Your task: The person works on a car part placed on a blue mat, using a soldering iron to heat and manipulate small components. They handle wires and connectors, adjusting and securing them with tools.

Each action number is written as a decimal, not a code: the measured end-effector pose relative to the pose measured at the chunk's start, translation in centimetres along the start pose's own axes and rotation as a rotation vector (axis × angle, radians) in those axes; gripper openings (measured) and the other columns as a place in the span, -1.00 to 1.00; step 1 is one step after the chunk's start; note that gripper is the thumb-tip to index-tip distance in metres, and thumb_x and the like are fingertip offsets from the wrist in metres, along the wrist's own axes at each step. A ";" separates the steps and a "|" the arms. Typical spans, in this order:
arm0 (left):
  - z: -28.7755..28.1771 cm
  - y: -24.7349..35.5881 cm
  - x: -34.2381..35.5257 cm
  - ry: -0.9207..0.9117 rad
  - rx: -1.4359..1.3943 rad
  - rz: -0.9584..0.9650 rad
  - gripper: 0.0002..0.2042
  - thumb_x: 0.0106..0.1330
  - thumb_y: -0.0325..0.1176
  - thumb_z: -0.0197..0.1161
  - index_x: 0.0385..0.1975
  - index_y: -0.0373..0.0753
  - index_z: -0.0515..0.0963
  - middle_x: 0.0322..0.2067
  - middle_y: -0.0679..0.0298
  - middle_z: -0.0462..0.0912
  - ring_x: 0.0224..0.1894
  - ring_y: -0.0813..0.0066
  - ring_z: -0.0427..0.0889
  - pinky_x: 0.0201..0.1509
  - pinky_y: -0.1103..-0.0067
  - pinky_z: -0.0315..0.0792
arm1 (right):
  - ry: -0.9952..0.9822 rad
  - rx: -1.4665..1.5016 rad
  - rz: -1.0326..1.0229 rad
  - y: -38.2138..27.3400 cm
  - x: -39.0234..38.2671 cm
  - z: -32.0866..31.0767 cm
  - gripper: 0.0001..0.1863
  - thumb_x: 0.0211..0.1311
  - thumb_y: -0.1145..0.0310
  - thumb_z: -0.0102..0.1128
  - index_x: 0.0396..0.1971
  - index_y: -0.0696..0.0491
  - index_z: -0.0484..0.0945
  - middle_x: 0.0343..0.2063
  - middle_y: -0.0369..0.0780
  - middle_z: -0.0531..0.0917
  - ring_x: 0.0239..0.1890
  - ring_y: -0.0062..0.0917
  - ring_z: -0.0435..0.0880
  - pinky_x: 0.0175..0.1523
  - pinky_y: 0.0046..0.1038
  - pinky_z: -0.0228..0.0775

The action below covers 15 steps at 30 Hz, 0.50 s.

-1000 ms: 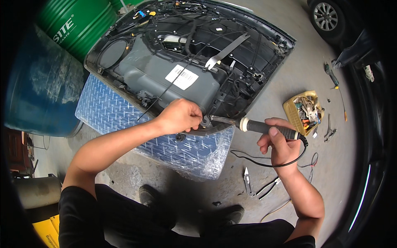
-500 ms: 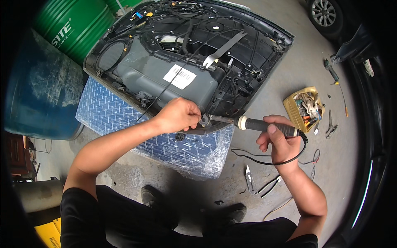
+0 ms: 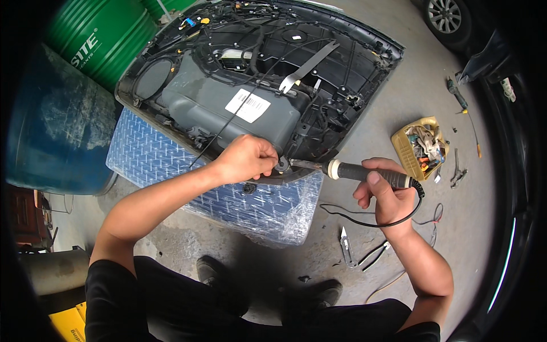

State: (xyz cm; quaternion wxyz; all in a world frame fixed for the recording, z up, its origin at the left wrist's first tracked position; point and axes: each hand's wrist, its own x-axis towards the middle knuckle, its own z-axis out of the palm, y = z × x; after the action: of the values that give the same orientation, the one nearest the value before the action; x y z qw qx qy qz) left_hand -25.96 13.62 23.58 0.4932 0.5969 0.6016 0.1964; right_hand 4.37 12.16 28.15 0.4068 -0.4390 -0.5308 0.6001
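A black car door panel (image 3: 205, 108) lies with its inner side up on a blue, plastic-wrapped block (image 3: 154, 145). My right hand (image 3: 390, 191) grips a soldering iron (image 3: 364, 172) by its dark handle, the cord looping back under the wrist. The iron's tip points left and meets or nearly meets a small round grey part (image 3: 282, 165) at the panel's near edge. Beside that part my left hand (image 3: 248, 159) rests on the edge, thumb and fingers pinched together; what they hold, if anything, is hidden. A flat metal pry tool (image 3: 307, 67) lies across the panel.
On the floor at right is a yellow basket (image 3: 403, 149) of tools and rags. A utility knife (image 3: 347, 251) and pliers (image 3: 375, 256) lie near my feet. Blue (image 3: 57, 125) and green (image 3: 97, 34) drums stand at left. A dark car body (image 3: 513, 188) borders the right.
Both hands and the soldering iron hold nearly the same place. The whole view has shifted very slightly.
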 end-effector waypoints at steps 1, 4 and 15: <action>0.0 0.0 0.0 -0.006 -0.002 -0.010 -0.87 0.27 -0.43 0.24 -0.35 -0.37 0.65 -0.57 0.29 0.67 -0.64 0.66 0.54 -0.53 0.64 0.45 | 0.002 -0.001 0.001 0.0 0.0 0.0 -0.74 0.36 0.36 0.17 -0.05 0.16 0.54 -0.55 -0.23 0.66 -0.56 -0.69 0.55 -0.42 -0.63 0.42; 0.0 0.0 0.0 -0.021 0.000 -0.030 -0.86 0.31 -0.42 0.25 -0.32 -0.38 0.64 -0.56 0.31 0.65 -0.62 0.70 0.51 -0.53 0.68 0.43 | 0.002 -0.014 -0.003 -0.1 0.0 0.0 -0.74 0.36 0.36 0.17 -0.05 0.16 0.54 -0.56 -0.23 0.66 -0.57 -0.69 0.55 -0.42 -0.64 0.42; -0.2 0.6 0.0 0.003 0.106 0.032 -0.87 0.20 -0.47 0.22 -0.39 -0.40 0.65 -0.60 0.26 0.67 -0.66 0.61 0.59 -0.54 0.61 0.48 | -0.007 -0.032 0.010 -0.4 -0.3 0.2 -0.75 0.34 0.38 0.19 -0.06 0.17 0.55 -0.54 -0.22 0.67 -0.53 -0.69 0.58 -0.38 -0.63 0.46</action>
State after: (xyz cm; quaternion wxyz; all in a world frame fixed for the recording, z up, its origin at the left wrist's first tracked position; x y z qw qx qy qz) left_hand -25.77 13.84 24.15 0.4568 0.6313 0.6023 0.1731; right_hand 4.23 11.84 28.58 0.3949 -0.4461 -0.5395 0.5949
